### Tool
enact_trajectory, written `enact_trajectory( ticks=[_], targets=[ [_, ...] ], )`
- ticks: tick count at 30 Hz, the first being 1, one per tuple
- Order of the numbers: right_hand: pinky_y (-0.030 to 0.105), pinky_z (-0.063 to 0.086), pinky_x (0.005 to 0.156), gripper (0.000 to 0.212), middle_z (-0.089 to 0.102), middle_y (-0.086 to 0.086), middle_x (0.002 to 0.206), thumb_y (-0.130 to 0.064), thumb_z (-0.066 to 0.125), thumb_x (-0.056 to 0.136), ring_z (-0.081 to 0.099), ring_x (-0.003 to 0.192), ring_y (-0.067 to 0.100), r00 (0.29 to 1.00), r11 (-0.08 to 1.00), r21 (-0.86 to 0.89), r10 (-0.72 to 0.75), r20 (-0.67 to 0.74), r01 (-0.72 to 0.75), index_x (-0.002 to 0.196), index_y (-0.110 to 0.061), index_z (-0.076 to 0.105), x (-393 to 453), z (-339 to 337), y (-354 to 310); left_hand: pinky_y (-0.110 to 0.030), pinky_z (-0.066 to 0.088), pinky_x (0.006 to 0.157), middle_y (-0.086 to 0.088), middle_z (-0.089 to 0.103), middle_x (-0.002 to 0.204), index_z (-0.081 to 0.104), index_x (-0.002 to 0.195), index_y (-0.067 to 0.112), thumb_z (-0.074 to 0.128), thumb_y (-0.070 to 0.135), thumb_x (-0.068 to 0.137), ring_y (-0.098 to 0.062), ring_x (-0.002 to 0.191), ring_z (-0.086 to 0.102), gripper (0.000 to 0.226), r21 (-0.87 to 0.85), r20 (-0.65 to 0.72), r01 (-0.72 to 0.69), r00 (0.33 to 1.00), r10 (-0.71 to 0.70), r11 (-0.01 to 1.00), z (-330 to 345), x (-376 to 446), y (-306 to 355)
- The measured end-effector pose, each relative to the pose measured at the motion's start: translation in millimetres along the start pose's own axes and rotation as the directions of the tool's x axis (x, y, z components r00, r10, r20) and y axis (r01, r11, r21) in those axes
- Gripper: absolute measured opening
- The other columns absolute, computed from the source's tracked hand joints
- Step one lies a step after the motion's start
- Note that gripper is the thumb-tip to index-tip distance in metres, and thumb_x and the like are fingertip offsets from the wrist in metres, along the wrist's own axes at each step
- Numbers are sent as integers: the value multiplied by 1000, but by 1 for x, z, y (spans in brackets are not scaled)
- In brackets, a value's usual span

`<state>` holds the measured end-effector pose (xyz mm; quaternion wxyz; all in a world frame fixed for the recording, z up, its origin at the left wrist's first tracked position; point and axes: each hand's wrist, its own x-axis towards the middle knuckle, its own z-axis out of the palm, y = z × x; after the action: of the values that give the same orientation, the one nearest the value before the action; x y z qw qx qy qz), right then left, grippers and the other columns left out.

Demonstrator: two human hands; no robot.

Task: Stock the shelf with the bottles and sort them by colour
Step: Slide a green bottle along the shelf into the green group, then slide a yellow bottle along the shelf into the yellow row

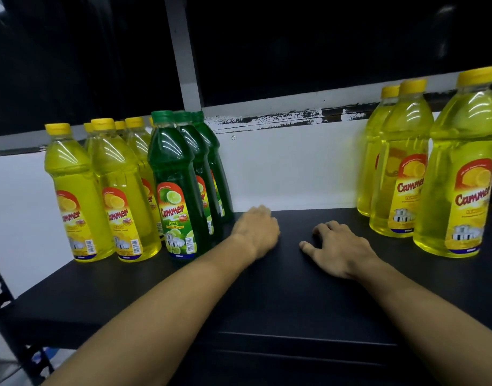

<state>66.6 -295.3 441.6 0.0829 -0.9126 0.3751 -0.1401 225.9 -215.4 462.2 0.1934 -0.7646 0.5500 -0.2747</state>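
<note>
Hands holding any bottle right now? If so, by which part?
Nothing held. Left hand and right hand both sit on the bare black shelf, in the gap between the green bottles and the right-side yellow bottles.

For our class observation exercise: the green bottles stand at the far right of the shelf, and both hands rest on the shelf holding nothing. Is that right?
Not quite. The head view shows the green bottles left of centre, beside yellow bottles; the far right holds only yellow ones. The left hand and right hand do rest on the shelf, holding nothing.
</note>
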Motion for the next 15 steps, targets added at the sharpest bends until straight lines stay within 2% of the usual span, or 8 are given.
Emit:
enact_trajectory(
  ticks=[3, 6, 8, 12, 15],
  targets=[
    [40, 39, 99, 58, 45, 1, 135, -64, 38, 91, 40, 128, 22, 1000, 1000, 9, -3, -5, 3, 130, -23, 49, -1, -1, -1, -42, 42, 93, -12, 49, 130, 55, 128, 10, 30, 32, 105, -30, 119, 47, 40, -259, 28, 19, 1000, -13, 966, -22, -34, 14],
    [40, 42, 97, 51, 49, 1, 129, -60, 42, 91, 44, 123, 21, 999, 999, 37, -18, -34, 20, 124, -22, 53, -4, -3, 0, -44, 44, 92, -10, 50, 133, 57, 124, 14, 30, 35, 104, -29, 123, 49, 40, -396, 80, 59, 996, -30, 916, -33, -64, 15],
    [39, 44, 95, 46, 50, 1, 126, -56, 44, 92, 46, 120, 21, 998, 998, 39, -39, -58, 42, 122, -22, 54, -7, -6, 1, -42, 43, 97, -8, 49, 138, 58, 124, 16, 30, 38, 104, -26, 129, 45, 41, -493, 125, 106, 991, -51, 864, -35, -81, 11],
    [38, 44, 91, 39, 54, 1, 123, -50, 43, 94, 49, 117, 22, 995, 996, -3, -85, -57, 85, 115, -20, 58, -16, -11, 1, -41, 37, 107, -5, 49, 142, 54, 133, 16, 33, 42, 103, -26, 135, 41, 45, -668, 213, 228, 971, -112, 708, -29, -102, 4],
    [37, 43, 92, 40, 55, 2, 124, -49, 43, 96, 49, 118, 23, 994, 994, -30, -109, -18, 109, 118, -20, 58, -23, -14, 2, -34, 29, 112, -4, 42, 150, 45, 144, 15, 34, 41, 103, -24, 140, 33, 49, -721, 256, 293, 955, -152, 628, -29, -108, 10]
  ],
)
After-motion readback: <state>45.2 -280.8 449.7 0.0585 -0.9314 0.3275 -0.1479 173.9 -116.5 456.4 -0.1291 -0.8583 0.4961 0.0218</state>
